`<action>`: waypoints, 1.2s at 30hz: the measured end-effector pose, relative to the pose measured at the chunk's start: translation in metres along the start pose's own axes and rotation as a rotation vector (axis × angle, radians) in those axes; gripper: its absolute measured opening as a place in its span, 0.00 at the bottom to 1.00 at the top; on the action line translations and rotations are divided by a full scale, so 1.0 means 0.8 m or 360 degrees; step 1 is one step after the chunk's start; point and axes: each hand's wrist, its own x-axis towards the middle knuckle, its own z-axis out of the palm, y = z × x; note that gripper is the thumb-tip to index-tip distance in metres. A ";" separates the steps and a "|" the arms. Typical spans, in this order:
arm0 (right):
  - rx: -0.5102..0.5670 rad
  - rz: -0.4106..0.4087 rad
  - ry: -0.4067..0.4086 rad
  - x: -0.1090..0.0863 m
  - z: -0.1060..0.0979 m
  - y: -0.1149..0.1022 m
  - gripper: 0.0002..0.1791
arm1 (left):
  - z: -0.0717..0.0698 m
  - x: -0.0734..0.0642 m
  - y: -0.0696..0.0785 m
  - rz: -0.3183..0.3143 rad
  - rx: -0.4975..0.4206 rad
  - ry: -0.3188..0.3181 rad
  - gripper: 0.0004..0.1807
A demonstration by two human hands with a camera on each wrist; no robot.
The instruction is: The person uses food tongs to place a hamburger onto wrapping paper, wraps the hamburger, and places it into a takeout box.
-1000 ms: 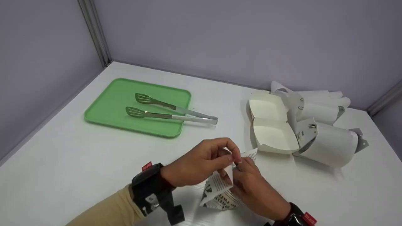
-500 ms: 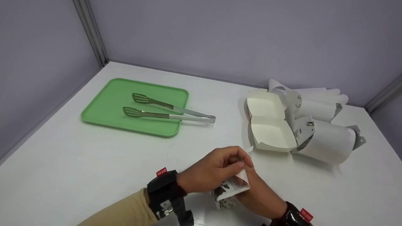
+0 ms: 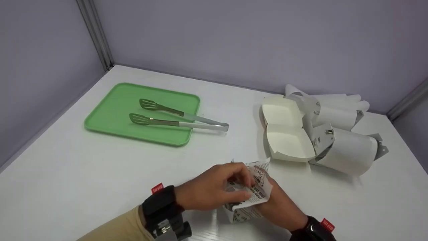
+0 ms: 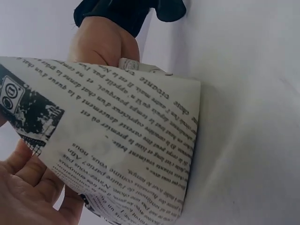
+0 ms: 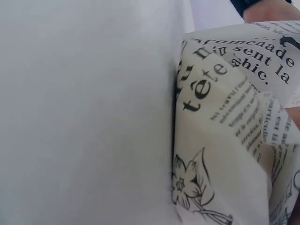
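A sheet of newspaper-print wrapping paper [image 3: 255, 192], folded into a boxy bundle, sits between both hands near the front of the table. The left hand [image 3: 209, 189] comes from the left, thumb and curled fingers on the paper's raised flap. From the right, the right hand [image 3: 281, 207] holds the bundle's far side; its fingers are mostly hidden behind the paper. In the left wrist view, a broad printed face of the paper [image 4: 126, 136] fills the middle, with the left fingers [image 4: 33, 183] at its lower edge. The right wrist view shows overlapping folds of the paper [image 5: 220, 131].
Tongs [image 3: 204, 126] with slotted ends lie partly on a green tray [image 3: 110, 124] at the back left. An opened cream clamshell box [image 3: 289, 144] stands at the right, against white rolled sheets with metal fittings [image 3: 351, 150]. Walls border the white table [image 3: 100, 174].
The left hand has shifted about and lowered slightly, and the paper flap it pinched has spread out, showing more print. The right hand stays at the bundle. Tray, tongs and box remain in place.
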 end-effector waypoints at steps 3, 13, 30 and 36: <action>0.0129 -0.0043 -0.0016 0.006 -0.005 0.002 0.32 | -0.002 -0.008 0.000 -0.0004 0.0201 -0.0025 0.08; 0.0558 0.0178 -0.0199 0.000 -0.030 -0.002 0.43 | 0.003 -0.010 -0.002 0.0031 0.0633 0.0034 0.21; -0.0806 -0.0260 0.0302 -0.008 -0.026 -0.033 0.28 | 0.010 -0.009 -0.012 0.0000 0.0750 0.0098 0.33; -0.1064 -0.0234 0.0141 -0.011 -0.019 -0.031 0.23 | 0.015 -0.010 -0.018 0.0045 0.0864 0.0107 0.38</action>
